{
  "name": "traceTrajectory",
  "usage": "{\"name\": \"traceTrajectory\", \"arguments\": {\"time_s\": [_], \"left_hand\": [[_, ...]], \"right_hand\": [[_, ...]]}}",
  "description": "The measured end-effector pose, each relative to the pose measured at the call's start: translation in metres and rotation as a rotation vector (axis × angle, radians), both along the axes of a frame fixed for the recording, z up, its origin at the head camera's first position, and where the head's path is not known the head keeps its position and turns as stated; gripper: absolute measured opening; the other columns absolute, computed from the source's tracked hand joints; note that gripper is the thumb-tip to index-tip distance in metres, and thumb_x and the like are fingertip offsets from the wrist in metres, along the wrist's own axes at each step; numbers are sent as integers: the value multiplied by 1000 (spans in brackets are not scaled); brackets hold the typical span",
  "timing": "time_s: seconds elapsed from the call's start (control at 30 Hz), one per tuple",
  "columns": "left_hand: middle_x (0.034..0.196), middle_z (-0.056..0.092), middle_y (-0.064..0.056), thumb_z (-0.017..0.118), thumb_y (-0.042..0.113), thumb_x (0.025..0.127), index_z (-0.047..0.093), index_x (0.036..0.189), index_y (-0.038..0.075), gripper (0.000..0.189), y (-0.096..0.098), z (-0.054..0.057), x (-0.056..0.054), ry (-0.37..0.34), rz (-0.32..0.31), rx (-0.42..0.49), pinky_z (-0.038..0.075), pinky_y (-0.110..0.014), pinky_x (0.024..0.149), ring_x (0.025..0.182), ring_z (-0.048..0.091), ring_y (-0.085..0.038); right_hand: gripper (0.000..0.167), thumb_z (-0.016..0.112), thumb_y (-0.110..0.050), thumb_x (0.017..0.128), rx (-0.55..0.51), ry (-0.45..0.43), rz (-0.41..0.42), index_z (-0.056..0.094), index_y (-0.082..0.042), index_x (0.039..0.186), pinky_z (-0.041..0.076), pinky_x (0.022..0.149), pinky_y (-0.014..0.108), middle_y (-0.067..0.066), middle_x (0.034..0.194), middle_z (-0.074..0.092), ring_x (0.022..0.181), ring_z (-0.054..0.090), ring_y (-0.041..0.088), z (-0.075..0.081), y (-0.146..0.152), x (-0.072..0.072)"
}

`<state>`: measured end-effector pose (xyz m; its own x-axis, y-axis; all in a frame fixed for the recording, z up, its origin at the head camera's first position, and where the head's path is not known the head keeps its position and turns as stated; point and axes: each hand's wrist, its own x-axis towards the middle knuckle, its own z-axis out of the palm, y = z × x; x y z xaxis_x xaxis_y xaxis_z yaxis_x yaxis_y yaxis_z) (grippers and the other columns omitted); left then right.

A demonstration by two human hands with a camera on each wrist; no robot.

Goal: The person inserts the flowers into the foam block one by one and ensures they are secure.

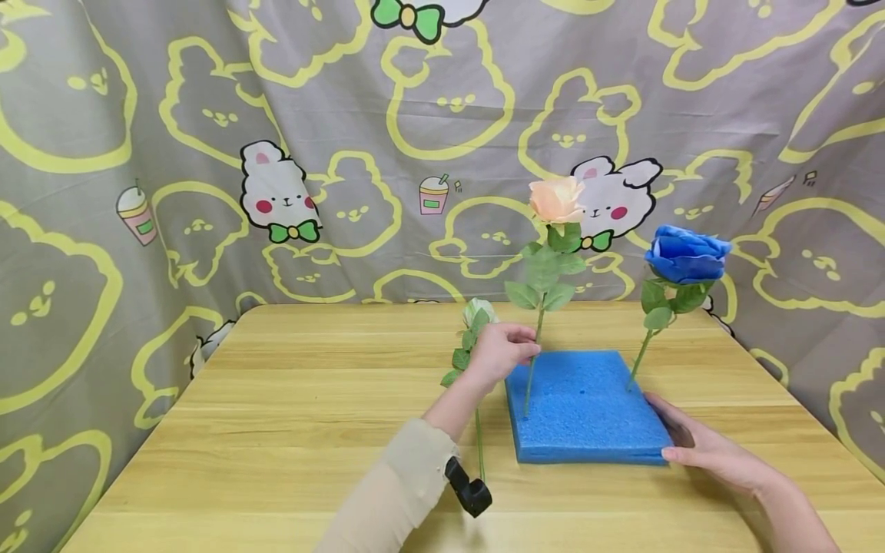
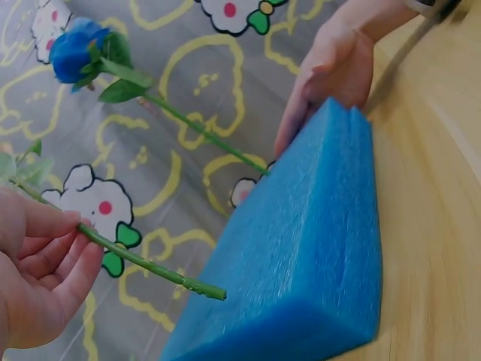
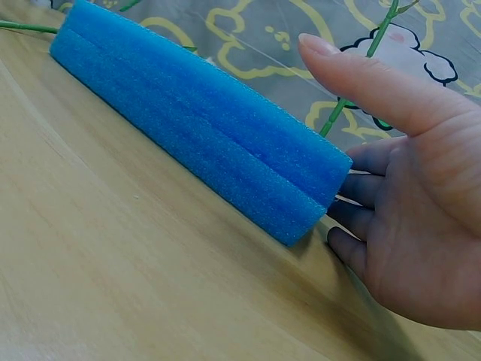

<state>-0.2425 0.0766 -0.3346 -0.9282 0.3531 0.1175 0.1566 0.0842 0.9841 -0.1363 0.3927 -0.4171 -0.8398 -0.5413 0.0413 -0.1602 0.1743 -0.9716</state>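
Observation:
My left hand (image 1: 499,352) pinches the green stem of a peach artificial rose (image 1: 556,201) between thumb and fingers. In the left wrist view the stem's cut end (image 2: 214,292) hangs free, just over the blue foam block (image 2: 301,233). A blue rose (image 1: 687,255) stands in the block near its right edge, leaning right. With fingers extended, my right hand (image 1: 712,445) touches the block's right side; the right wrist view shows its thumb (image 3: 376,83) raised off the foam. A pale white-green rose (image 1: 478,313) lies on the table beyond my left wrist, partly hidden by the hand.
The foam block lies flat on a wooden table (image 1: 290,430), right of centre. A patterned curtain (image 1: 332,115) hangs behind and at both sides. A black wrist mount (image 1: 470,488) on the left sleeve sits above the lying rose's stem.

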Motion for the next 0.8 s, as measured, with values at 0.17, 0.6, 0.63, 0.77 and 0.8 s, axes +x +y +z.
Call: {"name": "traceTrajectory", "arguments": {"time_s": [0.17,0.6,0.63,0.77,0.8], "left_hand": [[85,68,-11,68,-1,81,68,97,-5,16,14,2,0,16,22,-7,54,-24,61,67,64,-15],[84,70,-10,69,-4,79,71,93,-5,14,48,2,2,11,52,101,55,-22,62,71,67,-15],[84,70,-10,69,-3,80,71,94,-4,14,50,2,3,16,51,98,55,-23,63,71,67,-15],[84,70,-9,69,-2,80,71,94,-3,14,58,1,2,33,49,97,54,-21,63,72,67,-14],[85,70,-9,69,-1,80,71,94,-3,14,59,1,2,40,49,97,54,-21,62,71,67,-14]], "right_hand": [[75,46,-1,95,3,4,1,-12,9,141,20,93,1,-32,137,15,122,15,-23,-1,1,-1],[75,46,-2,95,10,-14,-8,-11,9,141,21,93,2,-34,137,17,121,16,-23,-1,1,0],[75,46,-2,95,10,-13,-8,-11,10,141,21,93,2,-34,137,17,121,16,-23,-1,1,0],[75,47,-2,95,11,-9,-8,-11,9,141,21,93,1,-33,137,17,121,16,-23,-1,1,0],[75,47,-2,95,12,-7,-8,-11,9,141,21,93,1,-33,137,16,121,16,-23,-1,1,0]]}}
